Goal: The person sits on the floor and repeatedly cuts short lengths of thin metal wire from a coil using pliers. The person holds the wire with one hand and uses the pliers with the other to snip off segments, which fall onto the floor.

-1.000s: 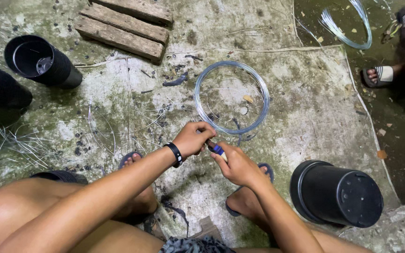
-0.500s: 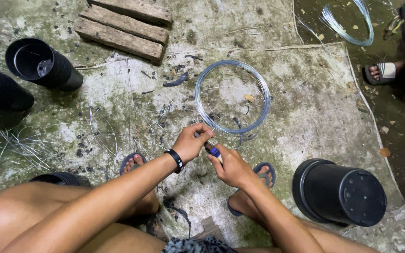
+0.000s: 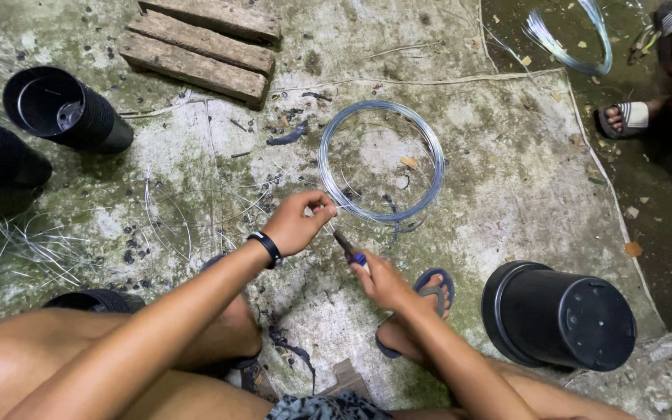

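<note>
the hands came apart. a second before, the left hand (image 3: 299,222) and the right hand (image 3: 383,281) were pressed together just below the wire coil (image 3: 381,162); now the left hand had lifted toward the coil's near rim, fingers pinched shut on what looked like a thin strand of wire, while the right hand had dropped back, away from the coil, closed around the blue-handled pliers (image 3: 349,249). the pliers' dark nose pointed up toward the coil, and the gap between the hands had opened. my read: a length of wire had probably just been cut or was being drawn out, and the coil itself had not shifted on the concrete floor (image 3: 507,194).

hard to make out: the strand between pinch and pliers was too fine to follow, so i couldn't tell whether it was joined to the coil or free. the pliers' tip was too small to say whether it was open or shut. loose wire cuttings (image 3: 173,218) lay left of the coil, faint against the stained floor. right of the coil and nearer the person, a stack of black pots (image 3: 561,317) lay on its side; a second coil (image 3: 573,43) beyond it was cut off by the top edge, beside another person's sandalled foot (image 3: 624,118).
</note>
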